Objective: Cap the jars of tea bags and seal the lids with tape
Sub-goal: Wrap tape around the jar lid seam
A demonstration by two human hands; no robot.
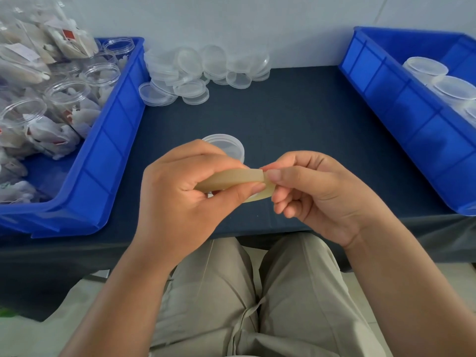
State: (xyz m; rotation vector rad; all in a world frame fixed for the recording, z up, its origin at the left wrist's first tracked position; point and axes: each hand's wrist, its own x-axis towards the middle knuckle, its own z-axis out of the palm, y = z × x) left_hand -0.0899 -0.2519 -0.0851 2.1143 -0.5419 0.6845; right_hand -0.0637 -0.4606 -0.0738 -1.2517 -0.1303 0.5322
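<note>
capped jar stands upright on the dark table, lid on, with no tape visible on it; most of its body is hidden by the hands. just in front of the jar, the left hand is curled round the tape roll, thumb pressing its outer face. the right hand pinches the free end between thumb and forefinger, its other fingers loosely bent and holding nothing. the hands are close together, joined by the tape. judgement: the step in hand is drawing off a length. to do it well, pull the end level and steady, keep the strip untwisted, then lay it across the seam of lid and jar wall. open jars sit in the blue bin left of the jar; loose lids lie behind it.
</note>
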